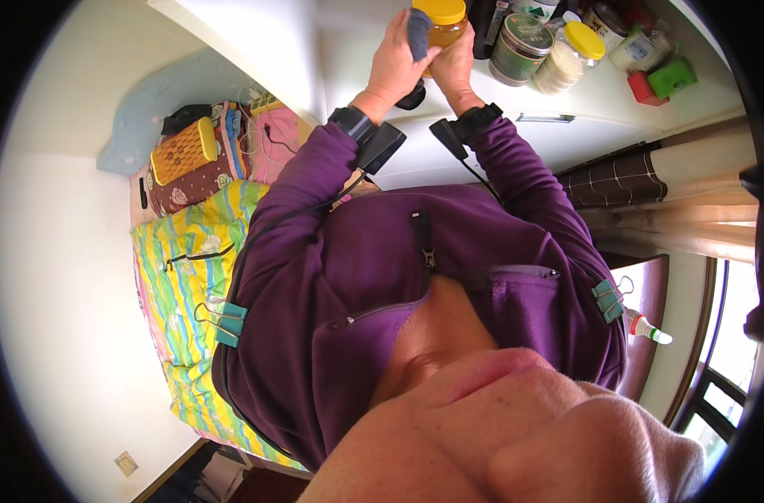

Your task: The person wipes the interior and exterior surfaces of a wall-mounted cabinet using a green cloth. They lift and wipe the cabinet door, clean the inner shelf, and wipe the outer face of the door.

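At the top of the head view, a clear jar (448, 34) with a yellow lid (440, 9) and amber contents is held over a white surface. My right hand (455, 65) wraps its lower side. On the other side, my left hand (391, 66) grips a dark grey cloth (419, 33) close against the jar, fingers partly hidden. Both hands come close together below the jar. A small black object (413, 98), too hidden to identify, sits beneath my wrists. Each wrist wears a black strap with a cabled device.
Right of the jar stand a green-labelled canister (520, 50), a yellow-lidded jar of pale contents (569, 58), several other containers, and red and green boxes (671, 78). A drawer handle (546, 118) is in the white front. A bed (199, 270) with a woven box (184, 151) lies left.
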The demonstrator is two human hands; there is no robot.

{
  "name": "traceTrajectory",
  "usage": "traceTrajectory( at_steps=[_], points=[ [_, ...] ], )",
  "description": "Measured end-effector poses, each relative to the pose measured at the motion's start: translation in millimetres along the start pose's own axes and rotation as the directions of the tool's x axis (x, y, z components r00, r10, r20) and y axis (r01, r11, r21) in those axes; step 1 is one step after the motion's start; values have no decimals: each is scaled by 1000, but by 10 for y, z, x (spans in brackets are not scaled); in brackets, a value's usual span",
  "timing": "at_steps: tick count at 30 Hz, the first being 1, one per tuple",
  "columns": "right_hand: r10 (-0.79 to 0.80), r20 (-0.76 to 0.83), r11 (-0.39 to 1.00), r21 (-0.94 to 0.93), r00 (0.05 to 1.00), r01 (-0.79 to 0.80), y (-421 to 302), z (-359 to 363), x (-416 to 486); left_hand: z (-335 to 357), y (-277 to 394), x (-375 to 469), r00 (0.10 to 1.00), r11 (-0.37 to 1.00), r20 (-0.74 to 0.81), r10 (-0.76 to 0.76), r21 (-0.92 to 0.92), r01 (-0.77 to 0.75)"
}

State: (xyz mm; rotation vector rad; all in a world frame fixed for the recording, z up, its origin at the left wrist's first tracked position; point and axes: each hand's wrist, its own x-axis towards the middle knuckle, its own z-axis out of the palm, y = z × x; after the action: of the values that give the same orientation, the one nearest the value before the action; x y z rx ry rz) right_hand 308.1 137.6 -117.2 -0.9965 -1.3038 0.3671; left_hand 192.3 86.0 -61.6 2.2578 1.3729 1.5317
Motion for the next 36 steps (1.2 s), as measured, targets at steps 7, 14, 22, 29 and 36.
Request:
traceTrajectory(
  at_steps=[7,14,22,29,36],
  points=[
    [64,75,998,-25,995,-62,66,-14,53,-283,-147,-238,927,940,187,324,50,-339],
    [136,116,990,-55,984,-130,-182,-164,83,-401,-526,-149,790,602,-170,-589,-745,288],
    [39,158,904,416,987,-102,-529,-161,259,-46,-264,-101,774,474,74,-629,-753,457],
    [122,300,635,709,946,-307,-656,-125,257,-164,-398,-55,672,-273,510,-537,-859,434],
    [50,346,453,828,937,-330,-601,-16,295,83,-365,-70,885,-786,440,-154,-597,160]
  ],
)
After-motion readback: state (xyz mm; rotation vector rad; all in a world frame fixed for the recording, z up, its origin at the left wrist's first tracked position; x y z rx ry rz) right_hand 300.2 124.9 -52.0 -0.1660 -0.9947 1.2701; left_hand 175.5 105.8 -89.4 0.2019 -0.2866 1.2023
